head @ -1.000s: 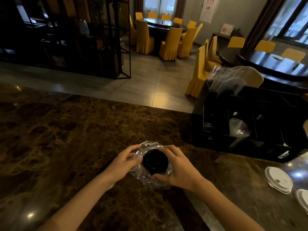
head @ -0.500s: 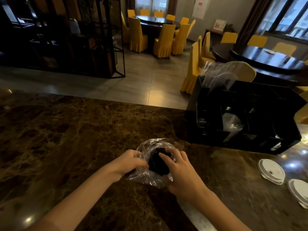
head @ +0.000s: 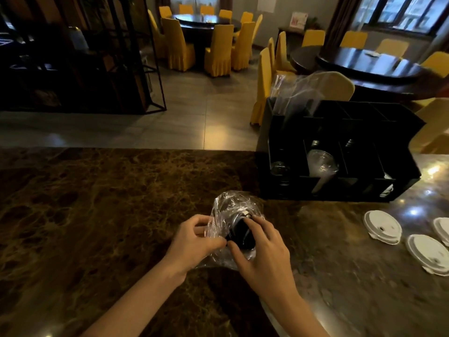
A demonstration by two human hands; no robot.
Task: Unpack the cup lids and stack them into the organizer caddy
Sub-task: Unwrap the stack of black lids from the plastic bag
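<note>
A crinkled clear plastic bag [head: 230, 205] lies on the brown marble counter, with a stack of black cup lids [head: 240, 233] inside it. My left hand [head: 194, 242] pinches the bag's left edge. My right hand [head: 263, 249] grips the black lid stack through the bag's opening. The black organizer caddy [head: 364, 193] stands at the back right of the counter. It holds clear lids [head: 320, 164] in a middle slot and an empty clear bag [head: 298, 91] rising from its back left corner.
Three white cup lids [head: 381, 226] [head: 428, 256] [head: 443, 228] lie on the counter at the right. The marble counter [head: 97, 215] runs to the left. Beyond its far edge are a tiled floor, round tables with yellow chairs and a dark metal shelf.
The black lid stack has tipped from facing up onto its side. My right hand's fingers have slid over it, and my left hand has shifted its pinch on the bag.
</note>
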